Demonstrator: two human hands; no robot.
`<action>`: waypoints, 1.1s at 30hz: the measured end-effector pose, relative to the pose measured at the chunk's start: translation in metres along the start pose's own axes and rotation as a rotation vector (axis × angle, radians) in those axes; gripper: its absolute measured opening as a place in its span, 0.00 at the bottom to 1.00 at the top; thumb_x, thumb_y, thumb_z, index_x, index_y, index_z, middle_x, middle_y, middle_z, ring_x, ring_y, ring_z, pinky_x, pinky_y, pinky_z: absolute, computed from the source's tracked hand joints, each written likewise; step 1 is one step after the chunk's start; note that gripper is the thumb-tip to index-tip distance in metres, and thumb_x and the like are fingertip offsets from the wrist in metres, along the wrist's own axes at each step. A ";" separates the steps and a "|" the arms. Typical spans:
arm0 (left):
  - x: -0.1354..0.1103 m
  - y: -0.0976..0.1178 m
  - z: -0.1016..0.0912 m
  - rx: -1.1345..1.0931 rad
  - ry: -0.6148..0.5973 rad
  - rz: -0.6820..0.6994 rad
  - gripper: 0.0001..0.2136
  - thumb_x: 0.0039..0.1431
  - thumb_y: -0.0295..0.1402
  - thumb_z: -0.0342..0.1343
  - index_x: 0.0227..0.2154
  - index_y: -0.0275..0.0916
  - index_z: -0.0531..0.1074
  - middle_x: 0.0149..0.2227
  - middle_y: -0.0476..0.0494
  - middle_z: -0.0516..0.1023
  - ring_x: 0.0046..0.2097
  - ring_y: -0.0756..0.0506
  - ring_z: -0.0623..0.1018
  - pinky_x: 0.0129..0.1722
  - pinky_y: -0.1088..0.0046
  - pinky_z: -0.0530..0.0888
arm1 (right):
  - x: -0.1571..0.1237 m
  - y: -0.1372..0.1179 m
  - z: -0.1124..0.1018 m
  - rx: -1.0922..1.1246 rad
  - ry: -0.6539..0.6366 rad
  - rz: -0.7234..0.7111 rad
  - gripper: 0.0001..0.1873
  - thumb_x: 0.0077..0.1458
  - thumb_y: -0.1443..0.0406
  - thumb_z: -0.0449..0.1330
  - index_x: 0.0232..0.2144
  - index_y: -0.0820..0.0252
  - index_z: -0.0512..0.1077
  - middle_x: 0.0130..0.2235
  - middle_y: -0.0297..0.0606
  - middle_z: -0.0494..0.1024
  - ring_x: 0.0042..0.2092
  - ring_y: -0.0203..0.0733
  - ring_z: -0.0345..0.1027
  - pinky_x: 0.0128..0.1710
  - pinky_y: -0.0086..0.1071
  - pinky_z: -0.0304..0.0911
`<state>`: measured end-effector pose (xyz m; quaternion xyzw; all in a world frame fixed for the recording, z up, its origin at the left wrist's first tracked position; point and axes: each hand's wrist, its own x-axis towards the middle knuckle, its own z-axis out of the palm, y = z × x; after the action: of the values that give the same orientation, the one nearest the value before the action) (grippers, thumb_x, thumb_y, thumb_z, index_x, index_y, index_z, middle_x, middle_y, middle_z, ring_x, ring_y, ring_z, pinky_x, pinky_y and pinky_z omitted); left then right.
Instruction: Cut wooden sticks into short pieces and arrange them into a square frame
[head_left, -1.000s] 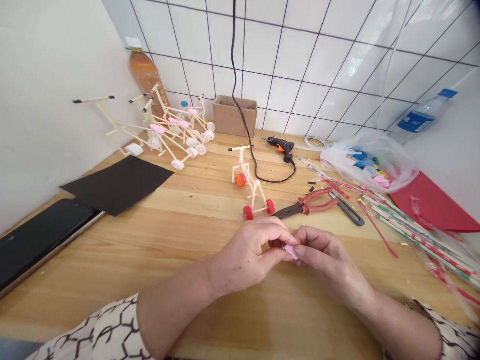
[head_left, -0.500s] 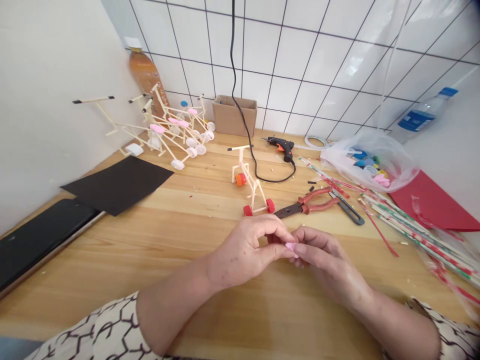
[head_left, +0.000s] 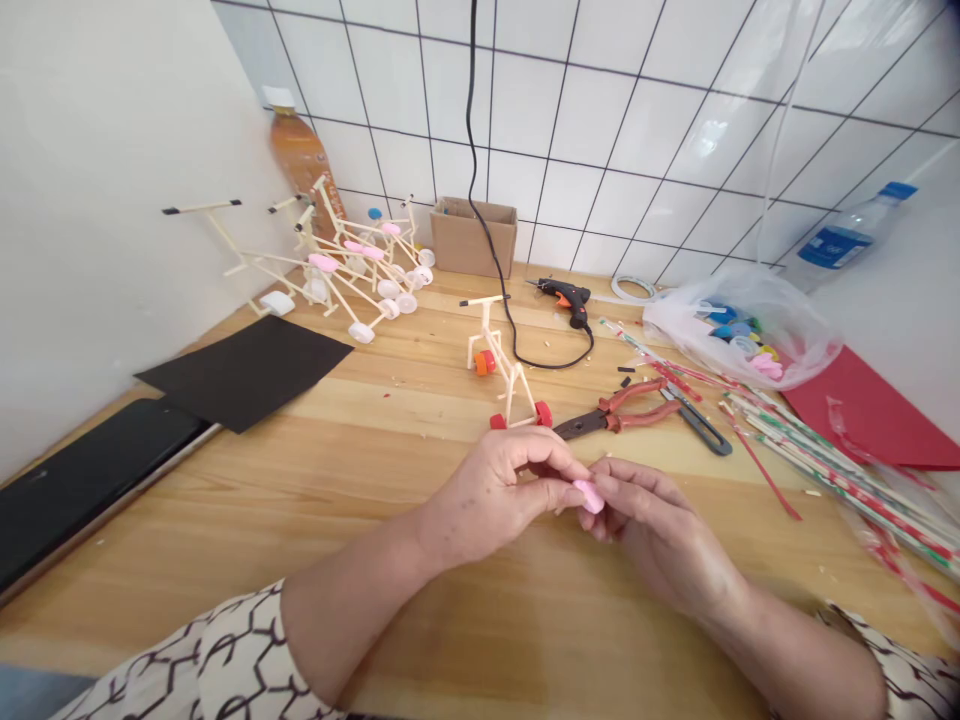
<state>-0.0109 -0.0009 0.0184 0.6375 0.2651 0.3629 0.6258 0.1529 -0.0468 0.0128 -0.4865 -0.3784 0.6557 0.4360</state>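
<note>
Pink piece (head_left: pixel 590 497) has shifted into fuller view, we note, pinched narrowly between left hand (head_left: pixel 495 500) and right hand (head_left: pixel 675 535); uneven thumb pressure could dent it or drop it onto the tabletop (head_left: pixel 555 630) beneath.

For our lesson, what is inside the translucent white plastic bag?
Inside the bag, rounded blue plastic caps, pink lumps and yellow pieces show; anything beneath them is covered.

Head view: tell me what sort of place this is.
Probably a craft workspace: a black-and-orange glue gun, red-handled metal pliers and several white-wheeled, cream-coloured stick models share a light wooden tabletop.
</note>
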 end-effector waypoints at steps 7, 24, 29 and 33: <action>0.000 0.000 -0.001 -0.072 -0.010 -0.009 0.01 0.50 0.24 0.59 0.27 0.33 0.75 0.29 0.48 0.73 0.33 0.52 0.75 0.35 0.77 0.72 | -0.001 -0.002 0.000 0.011 -0.028 -0.021 0.13 0.47 0.58 0.63 0.22 0.64 0.73 0.21 0.33 0.71 0.23 0.30 0.59 0.24 0.25 0.52; 0.004 0.002 -0.004 -0.266 -0.182 -0.097 0.02 0.52 0.26 0.56 0.29 0.32 0.73 0.28 0.45 0.75 0.33 0.47 0.77 0.40 0.65 0.73 | -0.002 -0.004 0.001 0.043 -0.029 -0.063 0.16 0.46 0.54 0.62 0.21 0.63 0.74 0.20 0.36 0.73 0.23 0.34 0.60 0.24 0.28 0.53; 0.004 -0.001 -0.005 -0.361 -0.221 -0.129 0.03 0.53 0.25 0.56 0.31 0.32 0.73 0.28 0.44 0.76 0.34 0.46 0.78 0.41 0.64 0.73 | -0.003 -0.004 0.001 0.033 -0.043 -0.052 0.15 0.46 0.56 0.63 0.21 0.63 0.73 0.21 0.36 0.72 0.23 0.33 0.59 0.24 0.29 0.53; 0.003 -0.004 -0.005 -0.353 -0.211 -0.133 0.02 0.52 0.25 0.57 0.30 0.33 0.74 0.28 0.45 0.76 0.34 0.47 0.78 0.40 0.66 0.74 | -0.006 -0.003 0.001 0.018 -0.053 -0.044 0.11 0.47 0.60 0.64 0.21 0.62 0.73 0.21 0.34 0.71 0.23 0.31 0.59 0.25 0.27 0.53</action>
<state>-0.0129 0.0047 0.0149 0.5334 0.1719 0.2928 0.7748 0.1538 -0.0517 0.0174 -0.4563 -0.3945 0.6622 0.4445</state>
